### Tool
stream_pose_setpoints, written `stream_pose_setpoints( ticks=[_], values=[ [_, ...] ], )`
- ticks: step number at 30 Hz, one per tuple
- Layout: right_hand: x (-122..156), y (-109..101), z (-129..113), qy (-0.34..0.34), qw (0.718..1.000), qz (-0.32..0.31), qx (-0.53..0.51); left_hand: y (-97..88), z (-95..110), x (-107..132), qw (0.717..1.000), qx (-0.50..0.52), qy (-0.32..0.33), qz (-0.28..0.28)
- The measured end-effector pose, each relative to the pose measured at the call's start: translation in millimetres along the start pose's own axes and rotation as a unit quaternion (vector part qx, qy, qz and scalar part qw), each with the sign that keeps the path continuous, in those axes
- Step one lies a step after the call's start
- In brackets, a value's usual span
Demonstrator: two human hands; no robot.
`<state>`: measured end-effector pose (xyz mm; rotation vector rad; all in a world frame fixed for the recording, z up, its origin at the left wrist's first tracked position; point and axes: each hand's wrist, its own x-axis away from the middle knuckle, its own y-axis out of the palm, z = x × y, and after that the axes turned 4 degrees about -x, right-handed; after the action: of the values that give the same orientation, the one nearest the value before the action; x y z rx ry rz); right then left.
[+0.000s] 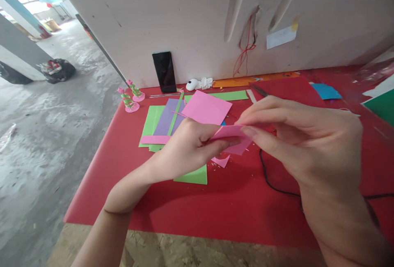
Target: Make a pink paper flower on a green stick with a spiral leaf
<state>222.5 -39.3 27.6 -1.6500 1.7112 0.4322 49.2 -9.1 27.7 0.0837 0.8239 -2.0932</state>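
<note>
Both hands meet above the red table cover (184,209) and pinch one small folded piece of pink paper (234,137). My left hand (187,148) grips its left end with thumb and fingers closed. My right hand (295,135) holds the right end, fingers pressed together along the top edge. Below the hands lie a small pink scrap (222,161) and a green sheet (193,176). A larger pink square sheet (207,107) rests just beyond the left hand on purple paper (166,120) and green paper (150,122).
Two small pink-and-green paper flowers (131,97) stand at the table's far left corner. A black phone (164,72) leans on the wall, with a white object (193,84) beside it. Orange, dark red, blue and green sheets lie at the back right. A black cable (271,182) runs under my right wrist.
</note>
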Motion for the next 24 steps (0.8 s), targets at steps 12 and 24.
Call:
stream_pose_setpoints(
  ticks=[12, 24],
  values=[
    [0.5, 1.4, -1.9, 0.068, 0.995, 0.039, -0.067, 12.2, -15.0, 0.3, 0.931, -0.247, 0.221, 0.153],
    [-0.5, 2.5, 0.6, 0.025, 0.997, 0.048, -0.061, 9.7, -10.5, -3.0, 0.992, -0.054, 0.1, 0.061]
  ],
)
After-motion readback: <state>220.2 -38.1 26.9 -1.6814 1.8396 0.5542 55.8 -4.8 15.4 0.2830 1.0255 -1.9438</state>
